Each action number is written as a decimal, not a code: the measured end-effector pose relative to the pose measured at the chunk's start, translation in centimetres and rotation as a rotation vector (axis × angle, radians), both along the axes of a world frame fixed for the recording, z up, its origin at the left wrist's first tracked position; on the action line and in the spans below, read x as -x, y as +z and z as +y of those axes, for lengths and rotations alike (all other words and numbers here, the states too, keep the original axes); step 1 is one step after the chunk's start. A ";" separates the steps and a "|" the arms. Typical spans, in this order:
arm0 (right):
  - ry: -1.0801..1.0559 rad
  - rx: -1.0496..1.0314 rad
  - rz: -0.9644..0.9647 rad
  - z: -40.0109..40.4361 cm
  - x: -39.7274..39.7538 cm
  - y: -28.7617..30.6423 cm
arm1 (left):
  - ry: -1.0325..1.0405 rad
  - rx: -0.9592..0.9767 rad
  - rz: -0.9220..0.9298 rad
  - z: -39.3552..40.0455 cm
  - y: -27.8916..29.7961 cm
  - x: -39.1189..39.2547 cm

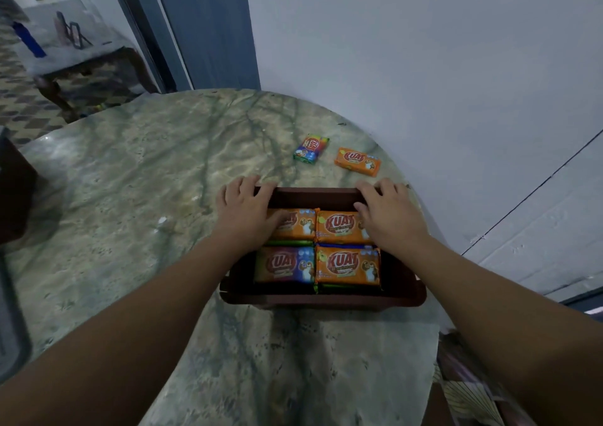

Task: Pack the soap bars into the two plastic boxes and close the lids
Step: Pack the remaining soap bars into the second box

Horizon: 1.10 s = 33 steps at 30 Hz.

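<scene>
One brown plastic box (323,300) sits nearest on the marble table (130,197), its lid not on, its long axis running from 9 to 3 o'clock. Inside, four soap bars show on top in two rows of two, each lying flat with its long side parallel to the box's. In the near row a multicoloured bar (284,265) lies at 9 o'clock and an orange bar (348,265) at 3 o'clock. In the far row two more orange bars lie side by side, the left one (298,225) and the right one (339,228), each partly under a hand. Green and blue wrapper edges below them show further bars underneath; I cannot count those.

The left hand (244,207) has its fingers curled over the box's far left corner, thumb lying on the far left bar. The right hand (388,210) grips the far right corner likewise, thumb on the far right bar.

Beyond the box, at 12 o'clock, two loose bars lie apart on the table: a multicoloured one (311,148), long axis towards 1 o'clock, and an orange one (358,161), long axis towards 4 o'clock.
</scene>
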State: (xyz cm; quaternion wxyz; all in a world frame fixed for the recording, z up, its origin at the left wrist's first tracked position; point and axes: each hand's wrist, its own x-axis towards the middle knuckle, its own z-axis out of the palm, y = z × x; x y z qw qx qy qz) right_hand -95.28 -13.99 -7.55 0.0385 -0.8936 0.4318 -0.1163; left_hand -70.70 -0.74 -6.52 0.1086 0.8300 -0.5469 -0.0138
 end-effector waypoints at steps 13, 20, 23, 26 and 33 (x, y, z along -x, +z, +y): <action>-0.051 -0.050 0.064 -4.8 -0.5 0.6 | -0.041 0.016 0.116 -6.4 -0.1 -0.3; -0.034 -0.067 0.080 -9.6 -1.2 0.7 | 0.001 0.012 0.104 -10.2 -0.1 -0.3; 0.000 -0.061 0.124 -10.8 -1.5 1.6 | -0.017 -0.049 -0.013 -10.8 0.0 -0.6; 0.033 -0.147 0.151 -12.0 -2.4 3.5 | -0.082 -0.133 -0.082 -11.3 1.2 -1.2; 0.013 -0.436 0.185 -16.8 -7.8 3.7 | 0.003 -0.134 0.181 -19.9 3.0 -0.2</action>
